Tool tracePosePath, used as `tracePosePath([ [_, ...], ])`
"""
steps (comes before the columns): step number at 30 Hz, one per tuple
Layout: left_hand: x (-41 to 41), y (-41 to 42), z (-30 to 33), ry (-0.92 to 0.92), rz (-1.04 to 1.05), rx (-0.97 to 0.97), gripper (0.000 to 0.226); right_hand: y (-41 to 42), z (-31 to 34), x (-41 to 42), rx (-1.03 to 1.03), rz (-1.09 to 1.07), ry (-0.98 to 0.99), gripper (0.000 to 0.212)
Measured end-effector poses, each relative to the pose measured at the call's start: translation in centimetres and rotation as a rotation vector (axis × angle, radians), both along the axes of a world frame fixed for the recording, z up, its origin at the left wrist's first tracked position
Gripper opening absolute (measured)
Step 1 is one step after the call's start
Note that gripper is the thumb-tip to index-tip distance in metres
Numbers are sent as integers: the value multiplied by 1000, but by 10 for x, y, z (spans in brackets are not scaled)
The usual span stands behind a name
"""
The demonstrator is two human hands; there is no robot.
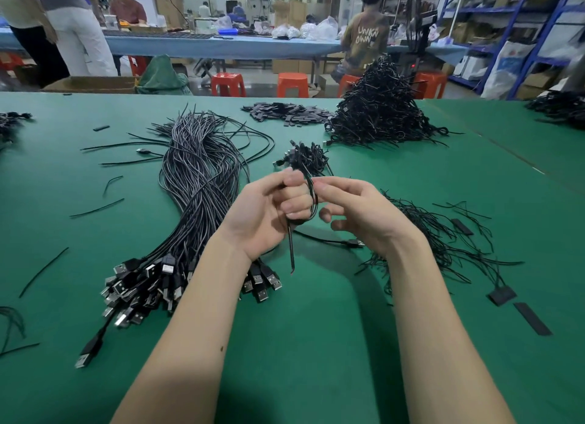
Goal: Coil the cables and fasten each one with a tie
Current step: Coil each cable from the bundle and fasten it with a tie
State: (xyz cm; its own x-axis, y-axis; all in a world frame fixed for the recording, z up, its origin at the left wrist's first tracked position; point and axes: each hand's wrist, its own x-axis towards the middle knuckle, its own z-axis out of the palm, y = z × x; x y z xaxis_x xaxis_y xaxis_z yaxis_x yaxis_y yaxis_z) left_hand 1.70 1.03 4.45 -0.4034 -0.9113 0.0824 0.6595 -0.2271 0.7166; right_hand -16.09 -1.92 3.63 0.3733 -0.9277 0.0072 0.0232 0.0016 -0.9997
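A single black cable [313, 202] is held up at frame centre, above the green table [316, 344], probably so loops can be wound clear of the clutter. The left hand [269, 211] is clenched round the gathered loops, keeping the coil from springing apart; a loose end hangs down below the fist. The right hand [354, 208] is pinching the strand at the coil's top edge, lower fingers curled, likely feeding the next turn. The uncoiled cable bundle [196, 186] lies left of centre, plugs toward the lower edge, within reach. Thin ties [437, 233] are spread at right. A finished pile [380, 113] sits upper right. Loop count is hidden inside the fist; whether a tie is already held cannot be made out.
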Motion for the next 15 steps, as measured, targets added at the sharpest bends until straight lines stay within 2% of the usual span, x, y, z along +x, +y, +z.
tracePosePath([
  [2, -2, 0, -1, -71, -12, -14, 30, 0, 1, 1, -68, -46, 43, 19],
  [6, 3, 2, -4, -91, -79, -56, 33, 3, 3, 0, 29, 50, -12, 15],
  [9, 0, 2, -5, -116, -74, -75, 34, 2, 4, 0, -12, 4, 1, 10],
  [12, -15, -4, -5, -387, 179, -200, 38, 0, 5, 3, -74, -96, 55, 15],
  [15, -34, -10, -11, -671, 485, -330, 39, 1, 5, 14, -129, -165, 10, 19],
])
